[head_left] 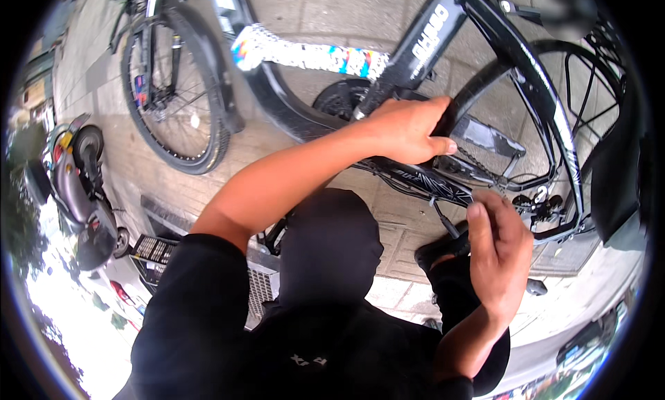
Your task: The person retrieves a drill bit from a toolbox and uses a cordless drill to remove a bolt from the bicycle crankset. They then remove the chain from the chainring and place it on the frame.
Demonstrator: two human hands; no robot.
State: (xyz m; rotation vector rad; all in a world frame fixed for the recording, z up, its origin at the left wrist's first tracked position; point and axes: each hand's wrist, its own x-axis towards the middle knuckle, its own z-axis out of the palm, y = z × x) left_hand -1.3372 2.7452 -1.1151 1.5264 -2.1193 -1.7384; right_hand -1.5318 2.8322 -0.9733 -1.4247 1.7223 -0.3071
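Note:
A black bicycle frame [428, 43] with white lettering stands in front of me. My left hand [409, 131] is at the front of its rear tyre [476, 90], thumb and forefinger on either side of the black curve. Some of that hand's fingers are hidden. Lower right, my right hand [500, 244] is closed beside the chainstay [433, 181], thumb against the curled fingers. A thin bright bit shows at its fingertips, too small to name. The chain [478, 166] runs between the hands toward the rear derailleur [544, 205].
Colourful patterned wrap [312, 56] covers part of the frame. Another bicycle's wheel [173, 95] stands at the upper left. Beyond it is a parked scooter [73, 185]. A black crate [149, 251] sits at lower left. Dark cloth [620, 171] hangs at the right. Paving slabs [395, 227] lie underneath.

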